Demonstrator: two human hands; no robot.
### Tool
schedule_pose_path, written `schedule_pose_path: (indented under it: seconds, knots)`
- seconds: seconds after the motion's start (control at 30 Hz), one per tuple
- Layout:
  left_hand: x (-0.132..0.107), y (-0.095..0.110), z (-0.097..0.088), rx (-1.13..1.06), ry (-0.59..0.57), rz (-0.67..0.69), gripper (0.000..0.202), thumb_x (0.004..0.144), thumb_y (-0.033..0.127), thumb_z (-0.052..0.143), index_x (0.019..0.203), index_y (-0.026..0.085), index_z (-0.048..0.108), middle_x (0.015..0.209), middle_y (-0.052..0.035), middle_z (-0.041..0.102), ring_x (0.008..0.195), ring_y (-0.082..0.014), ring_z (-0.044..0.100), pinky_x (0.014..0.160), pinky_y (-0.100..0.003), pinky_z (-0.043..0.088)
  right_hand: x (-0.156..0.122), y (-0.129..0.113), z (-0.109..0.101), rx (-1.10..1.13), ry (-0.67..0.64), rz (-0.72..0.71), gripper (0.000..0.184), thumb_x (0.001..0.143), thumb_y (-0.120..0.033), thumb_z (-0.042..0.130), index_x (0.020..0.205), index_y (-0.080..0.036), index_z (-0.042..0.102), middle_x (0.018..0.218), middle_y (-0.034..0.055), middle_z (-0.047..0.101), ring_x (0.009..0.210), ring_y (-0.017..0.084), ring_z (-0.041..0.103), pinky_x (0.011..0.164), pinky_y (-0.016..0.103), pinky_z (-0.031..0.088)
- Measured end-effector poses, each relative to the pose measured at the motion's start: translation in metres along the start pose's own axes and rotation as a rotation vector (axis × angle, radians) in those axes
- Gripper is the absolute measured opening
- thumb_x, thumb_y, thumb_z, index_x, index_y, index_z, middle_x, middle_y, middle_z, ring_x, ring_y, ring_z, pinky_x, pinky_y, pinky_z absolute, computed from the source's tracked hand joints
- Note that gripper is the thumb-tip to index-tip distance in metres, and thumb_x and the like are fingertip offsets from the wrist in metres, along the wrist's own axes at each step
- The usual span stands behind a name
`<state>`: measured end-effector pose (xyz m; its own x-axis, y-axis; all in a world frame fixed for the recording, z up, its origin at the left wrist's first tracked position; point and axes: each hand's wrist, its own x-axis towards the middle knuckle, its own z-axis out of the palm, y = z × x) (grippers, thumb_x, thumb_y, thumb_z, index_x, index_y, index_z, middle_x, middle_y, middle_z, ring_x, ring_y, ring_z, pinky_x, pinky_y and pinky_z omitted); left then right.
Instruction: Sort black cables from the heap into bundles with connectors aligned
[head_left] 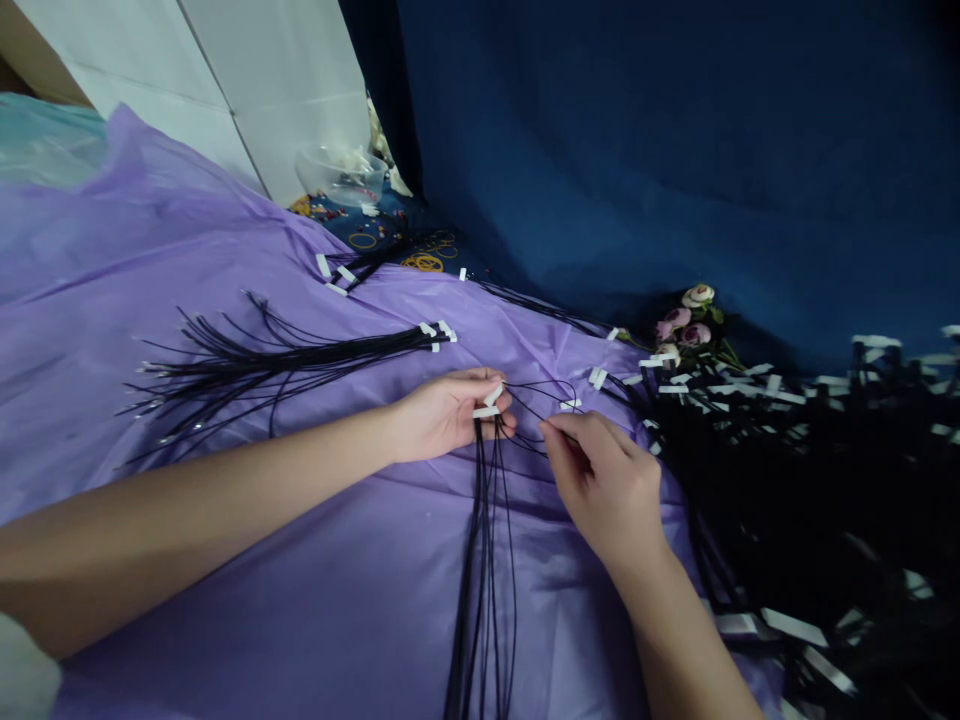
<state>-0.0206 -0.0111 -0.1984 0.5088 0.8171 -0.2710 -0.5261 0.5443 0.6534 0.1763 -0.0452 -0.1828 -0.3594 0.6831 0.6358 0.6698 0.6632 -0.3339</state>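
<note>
Gripping black cords (468,560) in the left hand (450,415) by their white-tagged ends (486,411), with the lengths trailing below the grip; pinching a thin black strand (526,402) in the right hand (600,470), just beside; farther left, a cord bundle (322,355) on a purple sheet (300,560); rightward, a dark tagged heap (787,500).

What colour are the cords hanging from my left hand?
The cords hanging from your left hand are black, seen best in the head view.
</note>
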Motion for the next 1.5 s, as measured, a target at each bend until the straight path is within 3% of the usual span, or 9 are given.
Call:
schedule_pose_path:
  seconds: [0.4,0.67,1.1,1.5]
  knots:
    - [0.000,-0.001,-0.001,0.074,-0.019,0.008,0.004,0.084,0.016,0.059,0.087,0.014,0.058,0.078,-0.0036,0.060,0.077,-0.0183,0.064,0.079,-0.037,0.047,0.000,-0.003,0.001,0.067,0.007,0.102,0.005,0.086,-0.020,0.060,0.089,-0.017,0.064,0.073,0.0017,0.066,0.060,0.011,0.059,0.057,0.022,0.045]
    - [-0.001,-0.002,-0.001,0.170,-0.045,-0.023,0.007,0.082,0.018,0.062,0.087,0.013,0.059,0.082,-0.0090,0.066,0.079,-0.0190,0.065,0.079,-0.034,0.046,-0.002,-0.001,0.002,0.037,0.020,0.031,0.014,0.086,-0.020,0.063,0.098,-0.018,0.071,0.073,0.0025,0.068,0.057,0.011,0.059,0.057,0.023,0.046]
    - [-0.002,-0.001,0.001,0.202,-0.067,-0.035,0.009,0.077,0.017,0.070,0.080,0.010,0.064,0.074,-0.0043,0.065,0.065,-0.0102,0.060,0.067,-0.023,0.043,-0.005,-0.003,0.011,0.039,0.061,-0.082,0.016,0.083,-0.017,0.069,0.098,-0.017,0.072,0.079,0.0039,0.071,0.064,0.012,0.066,0.065,0.022,0.053]
    - [0.000,0.000,-0.001,0.186,-0.144,-0.084,0.012,0.074,0.019,0.072,0.078,0.009,0.066,0.073,-0.0045,0.066,0.064,-0.0104,0.061,0.067,-0.024,0.044,-0.005,0.000,0.011,0.087,0.020,-0.167,0.017,0.083,-0.011,0.066,0.099,-0.014,0.071,0.080,0.0065,0.071,0.068,0.013,0.066,0.064,0.024,0.052]
